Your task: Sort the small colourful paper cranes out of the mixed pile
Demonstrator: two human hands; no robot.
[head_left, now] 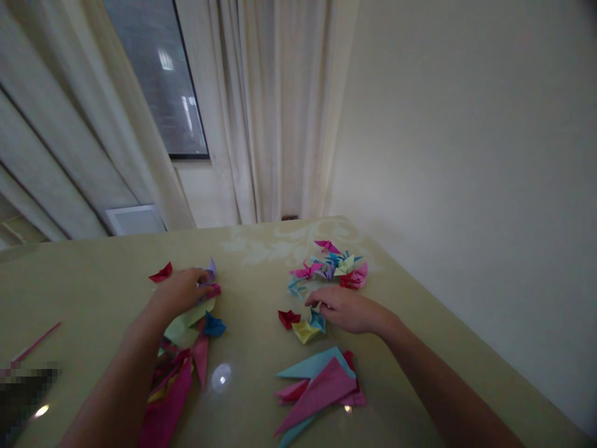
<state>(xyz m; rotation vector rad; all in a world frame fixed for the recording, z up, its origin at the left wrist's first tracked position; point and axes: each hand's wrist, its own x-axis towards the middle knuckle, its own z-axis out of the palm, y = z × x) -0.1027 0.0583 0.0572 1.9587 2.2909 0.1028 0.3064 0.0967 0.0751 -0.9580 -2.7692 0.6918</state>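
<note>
My left hand (181, 289) reaches over the left pile, its fingers closed around a small pink folded paper piece (214, 290). A purple folded paper (211, 271) rises beside those fingertips, and a red one (161, 272) lies behind the wrist. Below are a blue folded piece (215, 325) and pale green paper (183, 330). My right hand (347, 309) has its fingers curled down at a light blue folded paper piece (318, 320), apparently gripping it; the contact is partly hidden. Yellow (305, 331) and red (289, 319) folded pieces sit just left of it.
Several colourful paper cranes (329, 269) cluster behind my right hand. Long pointed pink and blue folded papers (321, 389) overlap nearer me; more pink ones (168, 404) lie under my left forearm. A thin pink stick (37, 342) is at far left. A wall borders the table (252, 348) on the right.
</note>
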